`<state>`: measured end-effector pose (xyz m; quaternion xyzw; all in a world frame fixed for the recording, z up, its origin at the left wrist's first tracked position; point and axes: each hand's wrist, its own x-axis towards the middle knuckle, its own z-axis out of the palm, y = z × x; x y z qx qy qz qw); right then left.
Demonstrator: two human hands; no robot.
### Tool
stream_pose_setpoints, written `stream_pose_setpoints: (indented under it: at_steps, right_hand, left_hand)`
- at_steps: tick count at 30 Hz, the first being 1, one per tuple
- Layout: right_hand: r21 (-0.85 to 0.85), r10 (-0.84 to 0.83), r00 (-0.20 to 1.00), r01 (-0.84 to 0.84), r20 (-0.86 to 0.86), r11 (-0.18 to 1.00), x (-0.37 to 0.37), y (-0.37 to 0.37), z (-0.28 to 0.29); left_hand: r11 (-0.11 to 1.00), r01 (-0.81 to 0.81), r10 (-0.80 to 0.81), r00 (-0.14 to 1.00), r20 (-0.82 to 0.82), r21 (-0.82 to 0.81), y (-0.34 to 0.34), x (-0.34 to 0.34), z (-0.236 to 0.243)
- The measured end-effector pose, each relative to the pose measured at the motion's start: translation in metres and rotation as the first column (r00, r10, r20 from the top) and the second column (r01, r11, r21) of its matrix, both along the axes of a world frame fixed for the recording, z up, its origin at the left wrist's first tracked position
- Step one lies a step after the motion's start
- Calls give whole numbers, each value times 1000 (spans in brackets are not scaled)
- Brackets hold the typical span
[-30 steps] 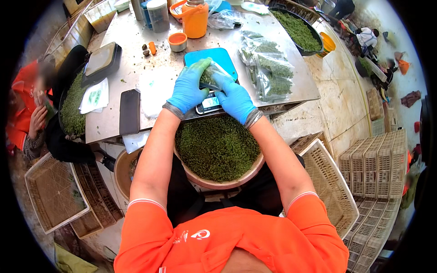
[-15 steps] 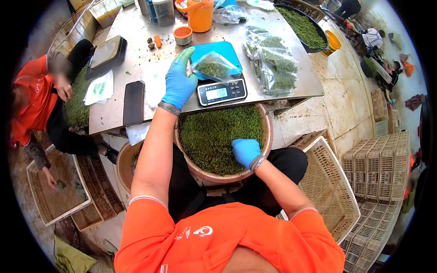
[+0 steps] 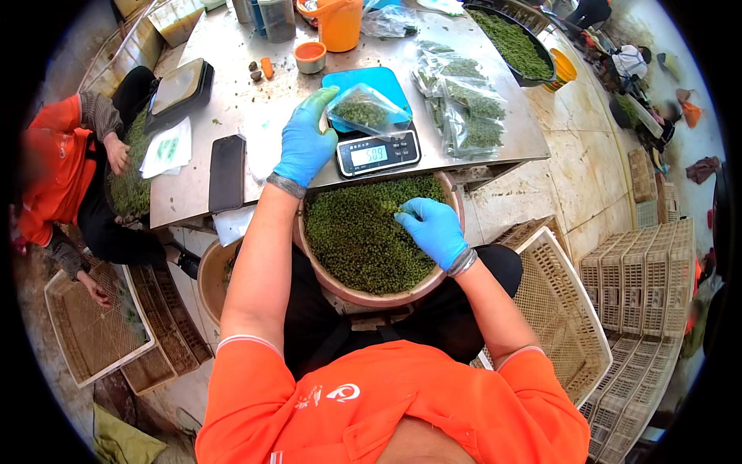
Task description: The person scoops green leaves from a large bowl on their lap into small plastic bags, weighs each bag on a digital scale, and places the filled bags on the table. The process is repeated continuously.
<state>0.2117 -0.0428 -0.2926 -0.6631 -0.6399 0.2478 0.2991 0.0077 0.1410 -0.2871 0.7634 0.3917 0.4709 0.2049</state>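
On the desk (image 3: 182,193), going left to right, we note the left hand (image 3: 304,145), thumb and fingers wide beside the clear bag (image 3: 361,112) of greens, contact uncertain; the bag lies on the blue pan of the scale (image 3: 378,155), left of the filled bags (image 3: 473,116). Nearer us, the right hand (image 3: 437,232) is over the right side of the round tub (image 3: 379,300) of greens, fingers narrow, any pinch too small to tell. We'd judge small pinches best, left hand off the pan so the reading settles.
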Motion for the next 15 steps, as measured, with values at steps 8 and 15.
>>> stream_pose_setpoints:
  at_steps: [8,15]
  right_hand:
    - [-22,-222,958,221,-181,975,11,49,38]
    - [129,-81,972,111,-220,985,3,100,43]
  left_hand:
    - [999,37,-34,993,-109,31,-6,11,6]
    - [997,50,-37,981,-189,62,3,21,2]
